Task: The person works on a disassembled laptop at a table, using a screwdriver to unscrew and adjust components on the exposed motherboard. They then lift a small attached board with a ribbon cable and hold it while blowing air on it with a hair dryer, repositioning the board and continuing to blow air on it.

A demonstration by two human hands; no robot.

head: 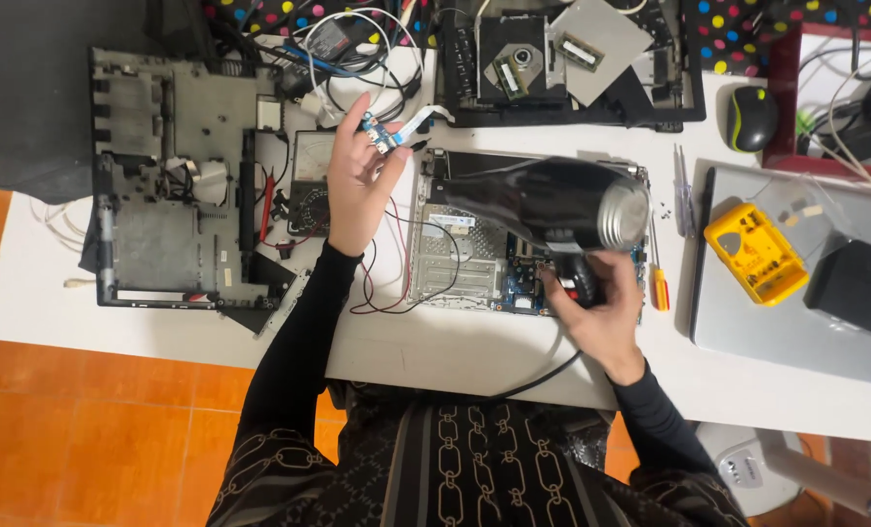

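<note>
Taking the opened laptop base (pixel 474 244) at the middle of the white table (pixel 435 351) as the landmark: far to its left lies a grey plastic bottom cover (pixel 172 176), flat, ribbed and full of cut-outs. Just left of the base rises the left hand (pixel 357 181), fingers pinched narrowly around a small blue circuit board (pixel 381 135) with a flat white ribbon cable (pixel 424 119) trailing from it toward the right. The board sits at the fingertips, above the palm and above the upper left corner of the base. Thin red and black wires (pixel 396 283) loop over the base's left edge.

The base itself shows a dull metal plate and a blue mainboard strip. Over its right half hangs a glossy black hair dryer (pixel 552 200), barrel-shaped with a silvery round end pointing right. The right hand (pixel 596 312) is wrapped around its handle, below the barrel, at the base's lower right corner; a black cord runs down from the grip.

Right of the base lie a red-and-yellow screwdriver (pixel 658 283), a yellow multimeter (pixel 755 254) on a closed silver laptop (pixel 796 322), and a black mouse (pixel 752 117) farther up.
</note>
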